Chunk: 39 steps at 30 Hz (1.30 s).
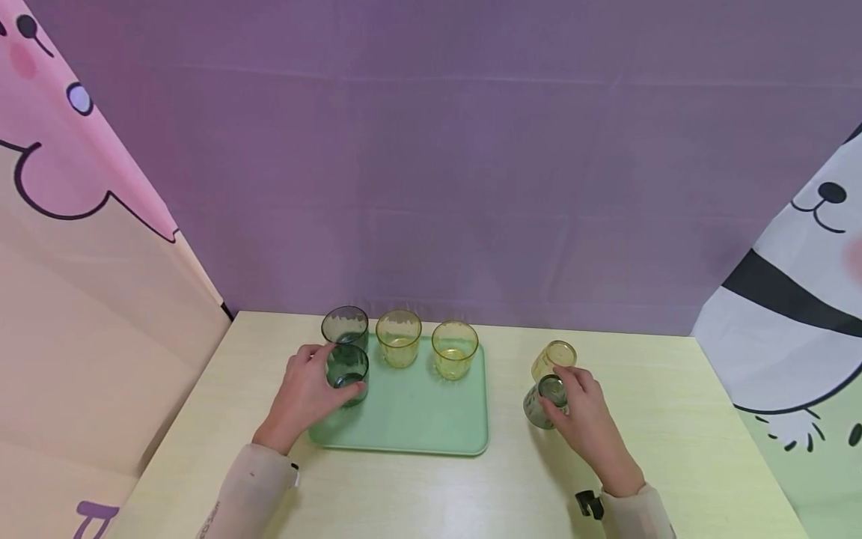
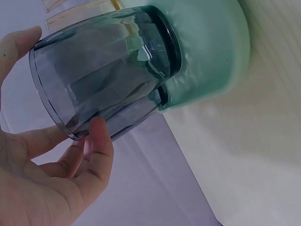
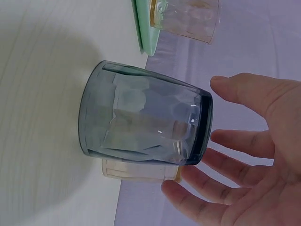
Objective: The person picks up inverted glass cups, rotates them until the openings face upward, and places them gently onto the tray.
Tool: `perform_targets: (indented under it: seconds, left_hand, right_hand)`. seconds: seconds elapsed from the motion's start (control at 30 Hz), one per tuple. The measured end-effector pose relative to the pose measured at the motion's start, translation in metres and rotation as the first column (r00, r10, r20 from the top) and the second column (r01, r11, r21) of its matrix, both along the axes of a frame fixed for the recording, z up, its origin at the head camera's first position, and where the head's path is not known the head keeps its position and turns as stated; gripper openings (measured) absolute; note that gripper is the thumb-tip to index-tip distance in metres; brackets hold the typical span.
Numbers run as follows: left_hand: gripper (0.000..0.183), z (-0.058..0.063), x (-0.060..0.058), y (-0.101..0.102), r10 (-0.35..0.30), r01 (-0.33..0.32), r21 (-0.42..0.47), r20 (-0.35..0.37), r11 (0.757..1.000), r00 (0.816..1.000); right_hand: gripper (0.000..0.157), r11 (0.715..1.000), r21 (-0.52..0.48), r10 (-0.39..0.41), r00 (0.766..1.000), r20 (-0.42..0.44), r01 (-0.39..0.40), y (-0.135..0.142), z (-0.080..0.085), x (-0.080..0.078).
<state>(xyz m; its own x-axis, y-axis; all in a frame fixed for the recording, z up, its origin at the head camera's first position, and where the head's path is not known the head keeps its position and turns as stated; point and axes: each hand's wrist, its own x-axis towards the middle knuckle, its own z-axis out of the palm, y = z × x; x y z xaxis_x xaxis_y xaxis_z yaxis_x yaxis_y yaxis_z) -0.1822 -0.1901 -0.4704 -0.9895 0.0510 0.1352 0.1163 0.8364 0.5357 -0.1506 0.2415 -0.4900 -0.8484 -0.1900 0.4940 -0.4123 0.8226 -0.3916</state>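
Note:
My left hand is round an upright dark grey-green glass at the tray's left side; the thumb is by the rim and fingertips lie against the other side. Behind it stands another dark glass, partly hidden. Two yellow glasses stand upright along the tray's back. My right hand has spread, bent fingers close around the base of an upside-down grey-green glass; a small gap shows by the thumb. Just behind that glass is an upside-down yellow glass on the table.
The pale green tray lies on a light wooden table. A purple cloth hangs along the table's back edge. Cloths with cartoon animals hang at the left and right sides.

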Motion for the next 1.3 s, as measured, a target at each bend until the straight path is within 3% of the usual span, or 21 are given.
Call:
perform_targets:
  seconds: [0.4,0.77,1.07,1.3]
  left_hand:
    - [0.087,0.004,0.000,-0.001,-0.019,0.019,-0.028,0.008,0.999,1.000]
    - [0.085,0.006,0.002,-0.003,-0.036,0.037,-0.054,0.015,0.998,0.999]
    - [0.085,0.009,0.008,-0.004,-0.022,0.023,-0.016,0.011,1.000,1.000]
    - [0.082,0.014,0.017,0.001,-0.010,0.011,0.030,-0.034,0.999,0.999]
  right_hand:
    - [0.053,1.000,0.003,-0.012,0.995,0.098,0.012,-0.002,0.000,-0.002]
    - [0.052,1.000,0.024,-0.016,0.994,0.112,0.014,-0.002,0.000,-0.002]
    - [0.052,1.000,0.024,-0.001,0.997,0.082,-0.001,-0.003,0.002,-0.001]
    - [0.052,0.999,-0.027,-0.016,0.992,0.127,0.020,-0.002,0.005,0.000]
